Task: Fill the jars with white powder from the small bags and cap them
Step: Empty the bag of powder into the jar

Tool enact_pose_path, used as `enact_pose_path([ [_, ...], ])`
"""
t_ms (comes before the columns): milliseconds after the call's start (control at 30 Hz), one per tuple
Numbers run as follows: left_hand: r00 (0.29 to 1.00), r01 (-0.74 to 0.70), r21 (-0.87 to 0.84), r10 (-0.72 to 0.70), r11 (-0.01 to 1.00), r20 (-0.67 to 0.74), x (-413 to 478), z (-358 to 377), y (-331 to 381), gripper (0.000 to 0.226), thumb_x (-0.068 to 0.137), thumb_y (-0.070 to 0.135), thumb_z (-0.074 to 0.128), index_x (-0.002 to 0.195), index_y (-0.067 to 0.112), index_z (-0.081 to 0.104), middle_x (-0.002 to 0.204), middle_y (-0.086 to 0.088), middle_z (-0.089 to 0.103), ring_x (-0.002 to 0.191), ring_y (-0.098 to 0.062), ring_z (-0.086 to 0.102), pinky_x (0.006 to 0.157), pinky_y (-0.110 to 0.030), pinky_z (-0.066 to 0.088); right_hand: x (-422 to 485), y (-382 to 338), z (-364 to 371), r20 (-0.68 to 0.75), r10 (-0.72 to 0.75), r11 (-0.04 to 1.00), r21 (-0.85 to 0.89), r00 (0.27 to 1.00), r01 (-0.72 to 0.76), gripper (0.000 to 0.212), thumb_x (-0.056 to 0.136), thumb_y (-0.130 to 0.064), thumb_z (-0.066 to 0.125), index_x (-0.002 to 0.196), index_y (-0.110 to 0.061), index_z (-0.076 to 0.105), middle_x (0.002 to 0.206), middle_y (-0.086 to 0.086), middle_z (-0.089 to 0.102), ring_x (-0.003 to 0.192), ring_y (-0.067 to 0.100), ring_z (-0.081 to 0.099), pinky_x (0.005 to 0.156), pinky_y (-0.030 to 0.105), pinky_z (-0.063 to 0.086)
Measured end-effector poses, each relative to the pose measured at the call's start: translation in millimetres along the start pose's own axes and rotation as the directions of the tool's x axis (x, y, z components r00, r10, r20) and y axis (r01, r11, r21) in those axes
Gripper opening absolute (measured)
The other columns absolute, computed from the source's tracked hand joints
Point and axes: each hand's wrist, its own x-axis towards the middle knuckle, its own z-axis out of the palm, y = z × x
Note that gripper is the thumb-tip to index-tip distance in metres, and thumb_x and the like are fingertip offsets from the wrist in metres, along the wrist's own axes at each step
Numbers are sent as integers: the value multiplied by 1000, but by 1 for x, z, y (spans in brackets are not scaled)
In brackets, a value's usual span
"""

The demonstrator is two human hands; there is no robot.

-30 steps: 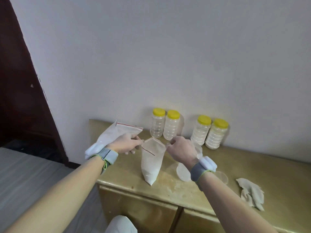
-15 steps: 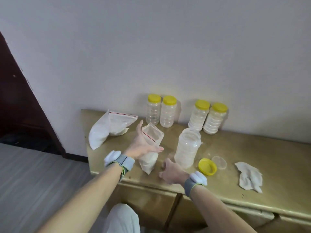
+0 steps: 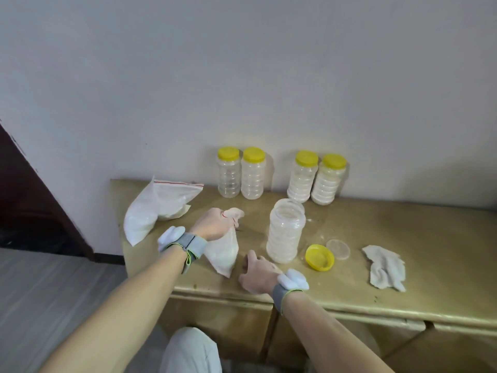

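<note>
Powder in a thin zip bag makes a soft, slumping load. The small bag (image 3: 224,251) will likely sag and shift its weight as it tips, and its film looks slick. The bunched neck is therefore the sound place to take hold, with a second grip low on the belly to steer the pour. The left hand (image 3: 212,224) has just that hold, its fingers curled round the gathered top near the red zip line. The bag hangs from it with its bottom corner at or just above the worktop (image 3: 403,232); I cannot tell whether it touches. The right hand (image 3: 258,273) holds nothing and rests on the worktop with fingers loosely bent. It lies just right of the bag's lower end, near the foot of the open jar (image 3: 286,232). That jar stands upright just beside the bag, seemingly almost empty, so probably light and easily knocked. Its yellow lid (image 3: 319,257) lies upturned beside it, near a clear disc (image 3: 338,249).
</note>
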Motion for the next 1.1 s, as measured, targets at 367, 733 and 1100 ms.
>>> enact_pose_path([
  [367,960,-137,-506,-12,852,-279,-28,-74,82,43,96,43,55,68,11,57,77,-11,61,79,-32,58,71,-34,42,-28,-42,-50,122,-340,65,992,933,-106,72,73,-71,70,118,-16,57,107,9,63,75,24,64,59,29,41],
  [733,966,-255,-646,156,719,-208,-39,-85,139,31,105,16,47,77,18,62,85,-1,59,76,-17,58,68,-29,47,-46,-60,-139,-193,-234,-563,826,953,30,56,77,-52,73,117,-13,66,101,8,66,76,20,63,55,25,53],
  [1100,922,-374,-5,371,927,-108,-8,-20,151,53,96,52,54,59,15,55,50,-1,63,39,-10,55,52,-24,46,-47,45,-194,-316,270,-121,926,910,357,24,81,-37,74,94,-20,64,76,0,60,53,13,50,40,19,31],
])
